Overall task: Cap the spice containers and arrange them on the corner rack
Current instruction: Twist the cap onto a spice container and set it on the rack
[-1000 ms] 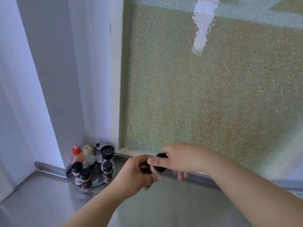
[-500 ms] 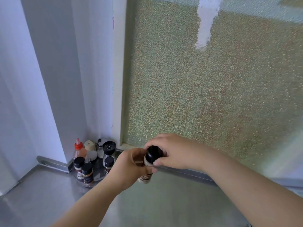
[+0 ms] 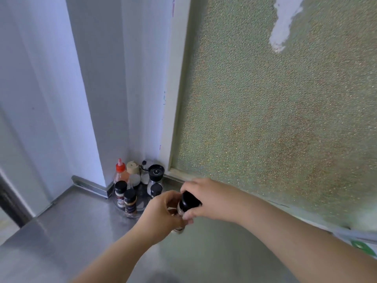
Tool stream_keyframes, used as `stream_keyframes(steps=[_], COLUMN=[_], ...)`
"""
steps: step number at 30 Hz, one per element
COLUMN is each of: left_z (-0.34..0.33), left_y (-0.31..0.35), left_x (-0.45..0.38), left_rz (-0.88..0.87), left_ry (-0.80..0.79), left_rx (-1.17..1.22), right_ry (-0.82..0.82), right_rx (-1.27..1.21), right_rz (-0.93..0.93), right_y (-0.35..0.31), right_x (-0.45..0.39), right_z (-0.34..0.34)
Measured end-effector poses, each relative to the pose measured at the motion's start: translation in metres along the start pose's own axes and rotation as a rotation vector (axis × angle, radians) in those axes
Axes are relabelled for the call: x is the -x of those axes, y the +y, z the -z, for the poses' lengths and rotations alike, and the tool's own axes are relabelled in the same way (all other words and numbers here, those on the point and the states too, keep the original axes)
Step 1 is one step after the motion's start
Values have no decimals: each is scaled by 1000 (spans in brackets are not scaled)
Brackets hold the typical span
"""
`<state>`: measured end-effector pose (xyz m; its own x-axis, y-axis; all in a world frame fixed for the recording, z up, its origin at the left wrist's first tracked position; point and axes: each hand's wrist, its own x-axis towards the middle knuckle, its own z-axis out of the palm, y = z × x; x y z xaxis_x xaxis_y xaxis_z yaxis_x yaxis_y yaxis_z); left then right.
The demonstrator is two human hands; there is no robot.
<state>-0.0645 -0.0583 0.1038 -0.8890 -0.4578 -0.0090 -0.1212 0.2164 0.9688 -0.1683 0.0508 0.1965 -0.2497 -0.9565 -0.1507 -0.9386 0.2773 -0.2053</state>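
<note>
Jar (image 3: pixel 179 209) small, light, likely slick glass: my left hand (image 3: pixel 163 217) grip wraps body, right hand (image 3: pixel 206 198) grip pinches cap (image 3: pixel 188 201).

Two bare forearms are seen entering from the near edge, one from the near left and one from the near right. No sleeve, glove, watch, bracelet or ring is seen on either arm along the length shown; both are uncovered from the frame edge to the fingertips. The left hand (image 3: pixel 161 215) is shown from its back, with rounded knuckles. On the right hand (image 3: pixel 212 198) a short, unpainted nail is made out on the thumb. The fingers of both hands are slightly blurred, so finer detail cannot be told. The right forearm appears broader, being nearer the lens.
</note>
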Motion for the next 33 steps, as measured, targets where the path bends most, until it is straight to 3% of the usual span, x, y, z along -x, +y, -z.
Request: stream_keyframes(steps=[7,13,18,29,33], left_z=[39,99,134,141,123], left_y=[-58,-92,-109,-119,-101], left_x=[3,-8,-20,-30,-37], left_rz=[139,247,259,260,206], left_ry=[-59,179,265,222,217], left_rx=[-81,-135,-138,-213,-239], right_ry=[-43,110,36,-91,-6], right_rx=[-90,-100,-62,-25,-135], right_rz=[68,-65,-137,-189,-201], right_y=[-11,-2,1,8,15], right_x=[-57,-127,-178,-201,-178], right_z=[-60,-88,-112,-149,-132])
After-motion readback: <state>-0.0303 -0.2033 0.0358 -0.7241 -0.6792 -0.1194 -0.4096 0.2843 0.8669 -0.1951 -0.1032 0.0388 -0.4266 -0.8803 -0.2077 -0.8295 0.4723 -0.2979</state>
